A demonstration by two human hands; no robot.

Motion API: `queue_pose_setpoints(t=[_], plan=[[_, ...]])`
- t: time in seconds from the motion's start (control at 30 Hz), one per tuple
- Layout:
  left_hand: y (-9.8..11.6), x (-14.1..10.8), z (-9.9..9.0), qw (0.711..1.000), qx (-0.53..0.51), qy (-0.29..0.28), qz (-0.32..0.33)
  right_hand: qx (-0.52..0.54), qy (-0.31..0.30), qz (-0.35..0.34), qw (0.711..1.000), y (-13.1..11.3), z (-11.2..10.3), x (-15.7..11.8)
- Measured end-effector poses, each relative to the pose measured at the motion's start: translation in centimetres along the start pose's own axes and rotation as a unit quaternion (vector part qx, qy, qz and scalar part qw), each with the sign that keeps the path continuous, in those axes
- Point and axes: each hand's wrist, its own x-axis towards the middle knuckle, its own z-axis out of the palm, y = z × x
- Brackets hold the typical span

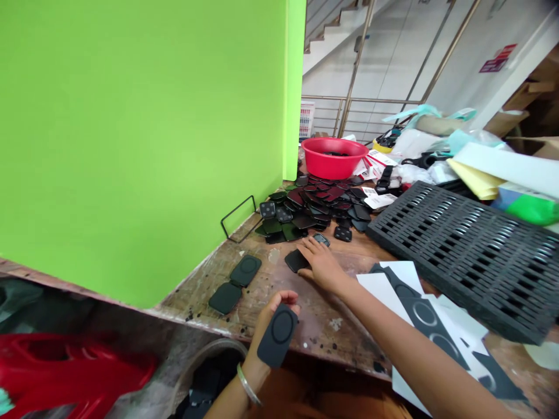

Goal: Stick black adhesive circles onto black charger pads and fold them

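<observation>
My left hand (273,317), with a bangle at its wrist, is wrapped round a dark rectangular pad (278,336) that bears a ring mark. Further forward, my right hand (319,262) lies with fingers spread on the table, touching a dark square piece (297,261). A small grey-blue piece (322,239) sits at its fingertips. Left of the hands lie two joined dark pads, the upper one (246,270) marked with a ring and the lower one (225,297) plain. Behind them spreads a heap of dark square pieces (314,201).
A red bowl (334,166) stands behind the heap. To the right are a black slotted tray (463,256), cut sheets (393,297) and piled bags (419,142). A green panel (144,139) rises at left beside a black wire frame (238,220). A basket (209,355) sits below the table edge.
</observation>
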Motion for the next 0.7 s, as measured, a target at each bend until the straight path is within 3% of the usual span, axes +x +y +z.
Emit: queue_pose_setpoints(t=[0.13, 0.23, 0.43, 0.5, 0.6, 0.63, 0.7], plan=[[0.0, -0.4, -0.4, 1.0, -0.002, 0.0, -0.01, 0.018, -0.038, -0.028, 0.999, 1.4, -0.7, 1.8], [-0.6, -0.3, -0.5, 1.0, -0.01, 0.002, -0.005, 0.03, -0.039, -0.003, 0.999, 1.2, -0.9, 1.6], [-1.0, 0.1, -0.1, 0.998, -0.06, -0.001, 0.013, 0.131, 0.068, 0.085, 0.985, -2.0, -2.3, -2.6], [-0.5, 0.1, 0.2, 0.994, -0.103, -0.032, 0.025, 0.296, 0.102, 0.136, 0.94, -3.2, -2.9, -4.5], [0.7, -0.2, 0.7, 0.985, -0.109, -0.132, 0.02, 0.576, 0.085, 0.196, 0.789, -4.5, -3.1, -6.9], [1.1, -0.4, 0.9, 0.983, -0.086, -0.16, 0.016, 0.618, 0.074, 0.203, 0.756, -4.6, -3.1, -7.6], [1.9, -0.9, 1.2, 0.981, -0.041, -0.189, 0.019, 0.649, 0.063, 0.205, 0.73, -4.6, -2.9, -8.7]])
